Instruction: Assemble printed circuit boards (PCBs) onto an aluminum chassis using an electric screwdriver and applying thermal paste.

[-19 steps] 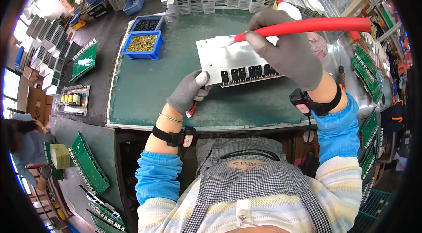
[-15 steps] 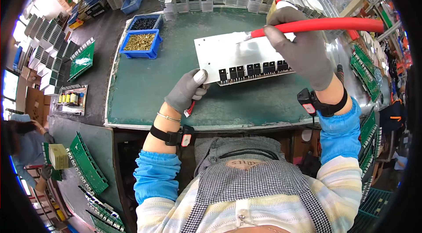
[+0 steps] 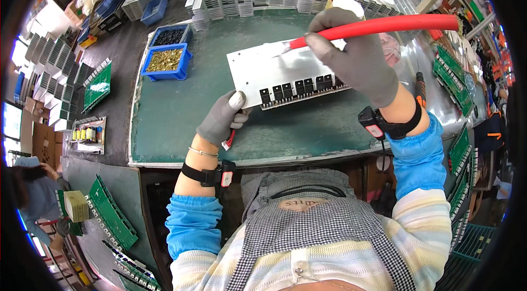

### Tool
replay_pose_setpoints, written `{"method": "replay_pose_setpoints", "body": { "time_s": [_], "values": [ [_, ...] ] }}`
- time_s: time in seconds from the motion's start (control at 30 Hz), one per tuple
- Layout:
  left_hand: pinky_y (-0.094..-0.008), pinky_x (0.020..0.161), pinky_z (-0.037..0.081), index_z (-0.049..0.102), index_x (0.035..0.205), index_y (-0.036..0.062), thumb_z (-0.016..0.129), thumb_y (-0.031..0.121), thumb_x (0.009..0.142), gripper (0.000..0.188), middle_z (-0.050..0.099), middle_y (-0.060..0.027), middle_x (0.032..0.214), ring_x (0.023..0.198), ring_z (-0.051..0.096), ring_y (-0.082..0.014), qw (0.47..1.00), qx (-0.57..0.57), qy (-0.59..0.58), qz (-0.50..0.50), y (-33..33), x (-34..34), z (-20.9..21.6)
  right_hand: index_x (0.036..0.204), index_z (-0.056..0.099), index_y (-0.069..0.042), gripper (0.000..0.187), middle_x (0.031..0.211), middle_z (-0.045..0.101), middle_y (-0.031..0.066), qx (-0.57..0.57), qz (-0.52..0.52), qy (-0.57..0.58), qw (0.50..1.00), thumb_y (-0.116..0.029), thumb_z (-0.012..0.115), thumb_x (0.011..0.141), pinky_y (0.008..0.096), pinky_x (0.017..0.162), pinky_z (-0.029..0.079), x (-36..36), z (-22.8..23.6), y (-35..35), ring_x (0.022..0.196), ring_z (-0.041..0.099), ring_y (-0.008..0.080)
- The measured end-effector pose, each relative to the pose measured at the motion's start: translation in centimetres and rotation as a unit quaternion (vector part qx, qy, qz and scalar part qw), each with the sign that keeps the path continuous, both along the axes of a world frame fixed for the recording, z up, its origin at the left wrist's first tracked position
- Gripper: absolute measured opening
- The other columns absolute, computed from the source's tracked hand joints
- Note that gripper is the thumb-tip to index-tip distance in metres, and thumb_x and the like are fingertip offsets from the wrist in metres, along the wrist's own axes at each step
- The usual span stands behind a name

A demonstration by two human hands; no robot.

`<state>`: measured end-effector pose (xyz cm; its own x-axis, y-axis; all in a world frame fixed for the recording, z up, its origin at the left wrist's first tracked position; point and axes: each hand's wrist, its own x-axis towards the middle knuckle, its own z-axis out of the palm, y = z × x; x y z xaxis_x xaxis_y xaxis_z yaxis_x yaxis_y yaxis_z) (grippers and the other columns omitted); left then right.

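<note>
One flat silver metal plate (image 3: 255, 74) is held above the green-topped bench (image 3: 181, 121), its lower left corner clamped between the thumb and fingers of the grey-gloved left hand (image 3: 220, 118). The grey-gloved right hand (image 3: 359, 55) has its fingers closed round a thick red brush-like tool (image 3: 395, 23) with a tube-shaped handle. Over the last half second, the tool's pale tip (image 3: 284, 49) has gone a little back toward the plate's left end, after a short run to the right (the whole view has shifted too, so the plate's own movement is harder to judge). That looks like a to-and-fro stroke over the bare upper face, with brushing in mid-course. Whether the tip touches the metal, I cannot tell. Black rectangular components (image 3: 300, 88) line the plate's lower edge, below the tip.
</note>
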<state>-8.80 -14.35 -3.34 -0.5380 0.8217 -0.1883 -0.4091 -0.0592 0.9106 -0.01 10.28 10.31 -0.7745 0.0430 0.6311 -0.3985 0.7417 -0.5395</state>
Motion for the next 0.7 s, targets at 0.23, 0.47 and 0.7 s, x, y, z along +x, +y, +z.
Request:
{"method": "replay_pose_setpoints", "body": {
  "time_s": [0.23, 0.47, 0.7],
  "values": [
    [-0.0172, 0.044, 0.019, 0.05, 0.099, 0.0023, 0.061, 0.059, 0.083, 0.059, 0.041, 0.0021, 0.079, 0.055, 0.027, -0.0011, 1.0, -0.004, -0.002, 0.002, 0.1, 0.1, 0.1, 0.089, 0.06, -0.004, 0.015, 0.073, 0.058, 0.0018, 0.058, -0.05, -0.018, 0.997, -0.016, 0.065, 0.083, 0.0257, 0.063, 0.045, 2.3, 0.5, 3.4, 0.067, 0.054, 0.0099],
    [-0.0178, 0.046, 0.019, 0.05, 0.102, 0.0033, 0.055, 0.06, 0.086, 0.059, 0.041, -0.0012, 0.081, 0.059, 0.028, -0.0035, 0.999, -0.014, 0.032, -0.004, -0.2, 0.2, 0.0, 0.083, 0.06, -0.002, 0.014, 0.07, 0.059, 0.0067, 0.014, -0.094, -0.024, 0.995, -0.014, 0.067, 0.079, 0.0294, 0.061, 0.046, 3.6, 1.1, 4.0, 0.064, 0.057, 0.0154],
    [-0.0165, 0.045, 0.02, 0.049, 0.102, 0.0014, 0.062, 0.062, 0.081, 0.065, 0.041, 0.001, 0.08, 0.057, 0.028, -0.0011, 0.999, -0.022, 0.019, 0.013, -0.1, 0.3, 0.0, 0.087, 0.06, -0.002, 0.016, 0.077, 0.06, 0.0075, 0.048, -0.008, 0.024, 0.999, -0.015, 0.068, 0.08, 0.0298, 0.063, 0.047, 2.9, 0.2, 3.2, 0.069, 0.058, 0.0177]
  ]
}}
